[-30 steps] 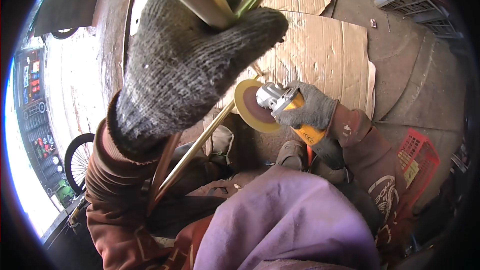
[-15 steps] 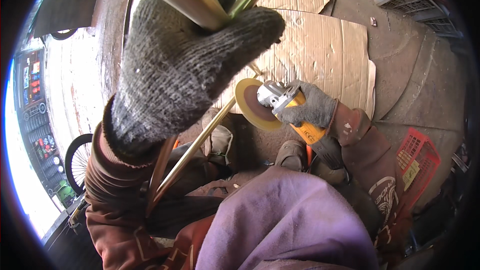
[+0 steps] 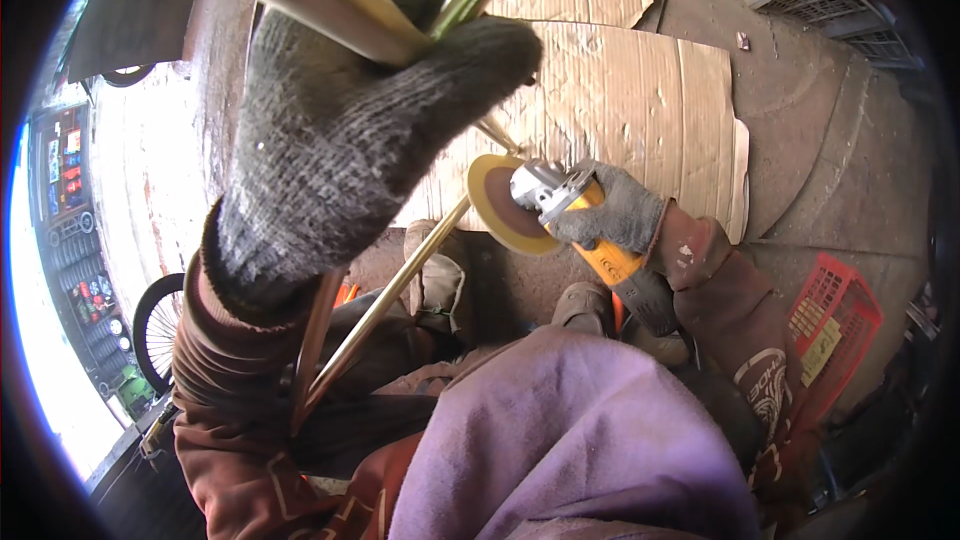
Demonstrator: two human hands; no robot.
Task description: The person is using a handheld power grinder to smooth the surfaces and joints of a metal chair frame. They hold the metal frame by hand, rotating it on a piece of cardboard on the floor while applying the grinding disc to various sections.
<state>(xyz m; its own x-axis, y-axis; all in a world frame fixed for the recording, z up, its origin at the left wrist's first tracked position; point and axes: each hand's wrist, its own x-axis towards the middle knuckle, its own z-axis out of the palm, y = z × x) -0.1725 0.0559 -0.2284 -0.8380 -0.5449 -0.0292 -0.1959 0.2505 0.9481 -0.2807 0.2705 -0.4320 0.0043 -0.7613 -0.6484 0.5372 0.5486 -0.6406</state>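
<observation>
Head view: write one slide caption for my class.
A gloved left hand grips metal tubing while the gloved right hand holds a yellow angle grinder.

Red plastic basket (image 3: 848,338), black spoked wheel (image 3: 158,334)

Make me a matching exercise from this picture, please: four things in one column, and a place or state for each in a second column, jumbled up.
Column one:
1. Left hand
2. Right hand
3. Spoked wheel
4. Cardboard

Column two:
A. Tan, lying flat on the floor
B. Gloved, gripping metal tubing
C. Left of the brown left sleeve
D. Gloved, holding an angle grinder

Pairs: 1-B, 2-D, 3-C, 4-A.
</observation>
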